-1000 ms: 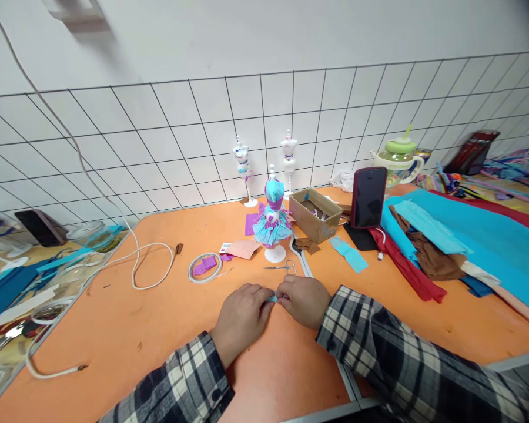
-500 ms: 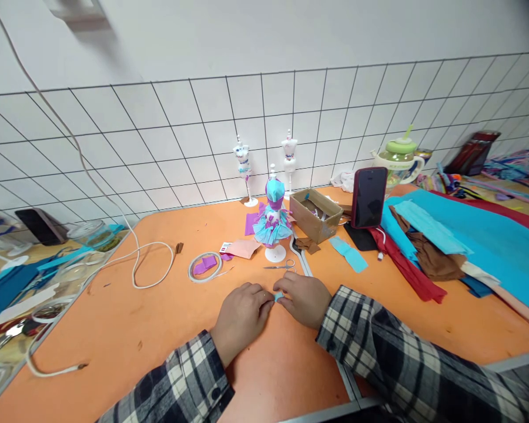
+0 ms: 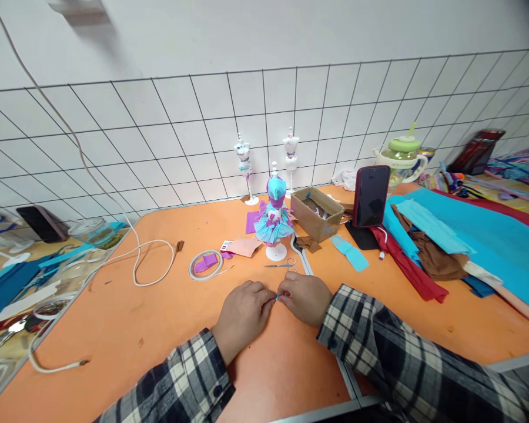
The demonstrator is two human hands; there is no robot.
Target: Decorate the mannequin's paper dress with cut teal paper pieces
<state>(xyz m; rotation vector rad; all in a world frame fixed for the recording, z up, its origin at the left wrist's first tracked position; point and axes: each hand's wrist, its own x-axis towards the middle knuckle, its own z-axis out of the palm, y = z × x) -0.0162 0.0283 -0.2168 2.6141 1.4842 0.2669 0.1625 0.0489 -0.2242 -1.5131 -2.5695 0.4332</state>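
Note:
My left hand [image 3: 245, 311] and my right hand [image 3: 305, 298] meet fingertip to fingertip low over the orange table. Between them they pinch a tiny piece of light blue crepe paper [image 3: 276, 298], mostly hidden by the fingers. Just beyond the fingertips lies a pair of small scissors [image 3: 281, 265]. Behind the scissors stands a small dress form [image 3: 275, 214] on a white base, dressed in a blue and purple ruffled outfit. A flat light blue strip [image 3: 350, 252] lies to the right of my right hand.
Two white dress forms [image 3: 243, 161] stand by the tiled wall. A cardboard box [image 3: 316, 220], an upright phone [image 3: 371, 197] and a lidded jug [image 3: 401, 158] are to the right, near a pile of coloured sheets [image 3: 436, 252]. Leftward lie a tape roll [image 3: 193, 273] and a white cable [image 3: 136, 258].
My fingertips have closed in on the blue piece, so less of it shows. My right fingers have curled more tightly. The view has shifted very slightly.

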